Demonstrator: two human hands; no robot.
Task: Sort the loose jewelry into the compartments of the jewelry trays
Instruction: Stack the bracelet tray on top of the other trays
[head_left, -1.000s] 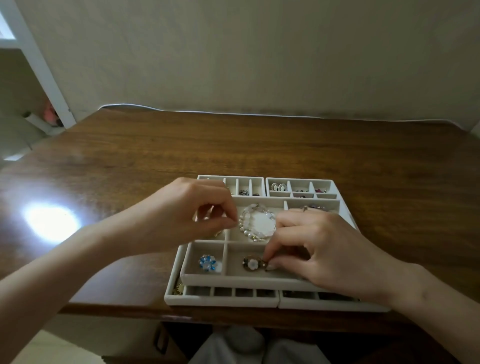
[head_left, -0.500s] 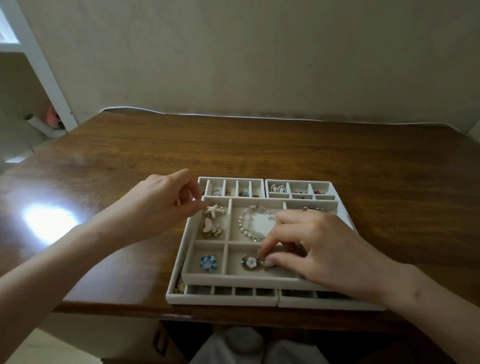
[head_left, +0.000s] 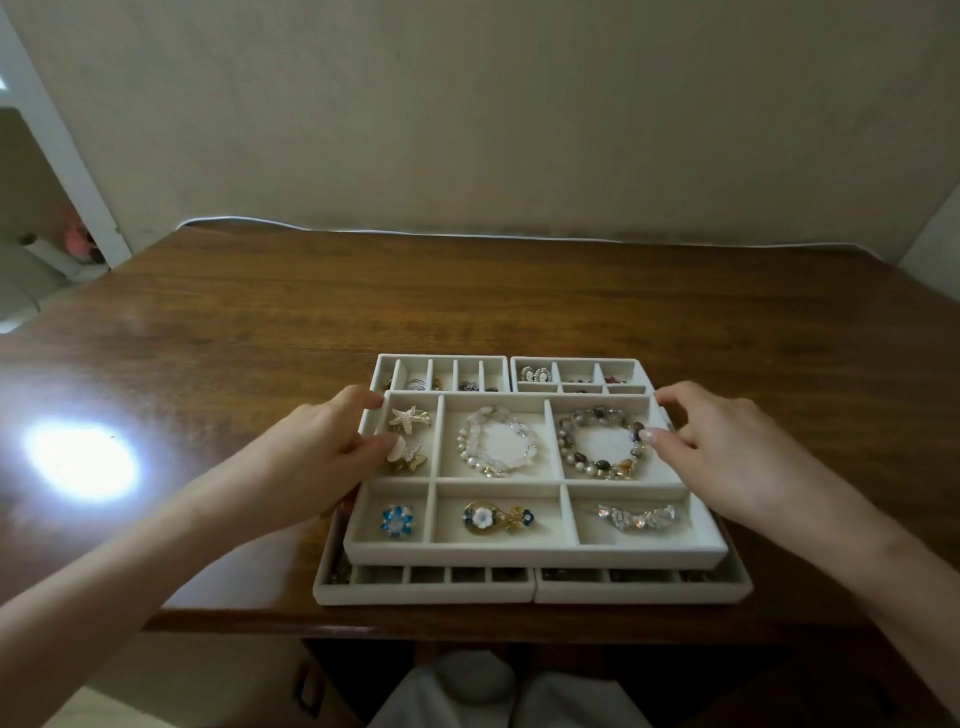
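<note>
A: Where is the tray found, and what room is left around it?

B: The cream felt six-compartment upper tray is stacked on a cream left lower tray and a cream right lower tray. These are set just inside the near edge of the brown wooden table. Broad wood is seen beyond them and to both sides.

A: How are the hands placed?

B: The tray's left wall is pinched by the left hand, thumb inside. Its right wall is gripped by the right hand, fingers curled.

A: And its look and lie?

B: A silver starfish brooch, a white pearl bracelet and a dark beaded bracelet are held in the far row. The long axis is laid left to right, parallel to the table's near edge.
</note>
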